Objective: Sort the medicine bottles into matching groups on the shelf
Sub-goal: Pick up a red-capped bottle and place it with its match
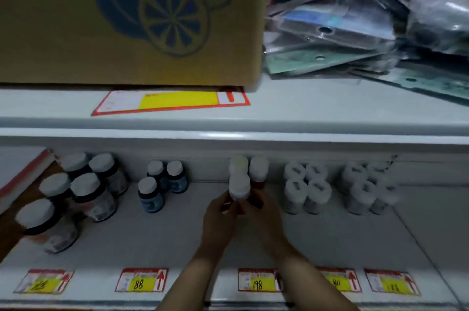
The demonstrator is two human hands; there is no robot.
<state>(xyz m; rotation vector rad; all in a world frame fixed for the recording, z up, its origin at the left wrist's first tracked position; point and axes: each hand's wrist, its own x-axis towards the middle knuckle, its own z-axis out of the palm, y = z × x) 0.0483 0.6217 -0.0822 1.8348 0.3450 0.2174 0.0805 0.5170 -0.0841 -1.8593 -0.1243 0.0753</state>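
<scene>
Shop, price tags (pixel 142 281) along shelf (pixel 330 234); stocked bottles (pixel 307 187)

The left grip (pixel 219 211) and right grip (pixel 264 209) meet around the held bottle (pixel 238 190) over the lower shelf (pixel 177 234). Just behind it stands a pair of bottles (pixel 258 168). Left of the grips sits a trio of bottles (pixel 151 195), and farther left five jars (pixel 88 191). To the right is a block of four (pixel 307 187), with the far cluster (pixel 363 189) beyond. Price tags (pixel 140 280) lie before the grips.

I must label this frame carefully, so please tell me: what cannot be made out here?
Head view only.
White-capped bottle: body hidden by the left hand and right hand around it.
Blue-label bottles: print too blurred to read.
Rightmost white bottles: smeared by motion blur.
Fourth price tag: number partly covered by the right forearm.
</scene>
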